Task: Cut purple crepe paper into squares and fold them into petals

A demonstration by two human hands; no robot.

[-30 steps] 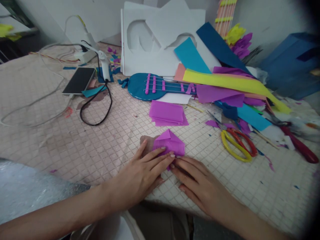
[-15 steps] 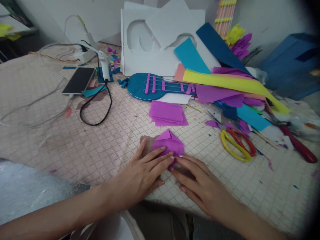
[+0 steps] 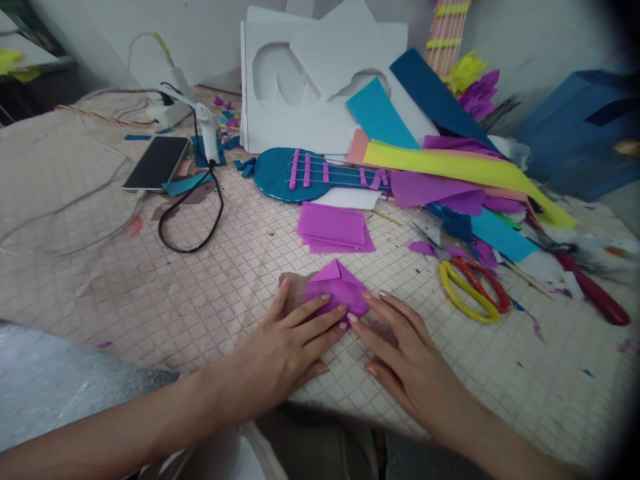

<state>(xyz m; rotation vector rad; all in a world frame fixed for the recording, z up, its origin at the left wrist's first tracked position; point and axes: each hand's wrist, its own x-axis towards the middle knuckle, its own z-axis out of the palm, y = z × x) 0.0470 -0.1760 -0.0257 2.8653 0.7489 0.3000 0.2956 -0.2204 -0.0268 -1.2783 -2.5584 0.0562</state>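
A small purple paper [image 3: 334, 288] with folded corners lies near the table's front edge, its top coming to a point. My left hand [image 3: 283, 347] rests flat on its lower left part, fingers spread, covering some of it. At its right edge, the fingertips of my right hand [image 3: 405, 353] touch the paper, with the fingers apart. Just beyond is a stack of purple paper pieces [image 3: 333, 227]. Behind that stack lies a blue guitar-shaped piece [image 3: 290, 175] with purple strips and thin strings.
Scissors [image 3: 470, 293] with yellow and red handles lie to the right, near a red-handled tool [image 3: 597, 293]. Coloured paper strips [image 3: 440, 159] and white boards [image 3: 320, 120] are at the back. A phone [image 3: 157, 163], black cord loop [image 3: 190, 248] and cables are on the left.
My right hand has shifted slightly right and its fingers have spread, uncovering more of the purple paper's lower right edge. My left hand stays nearly where it was.
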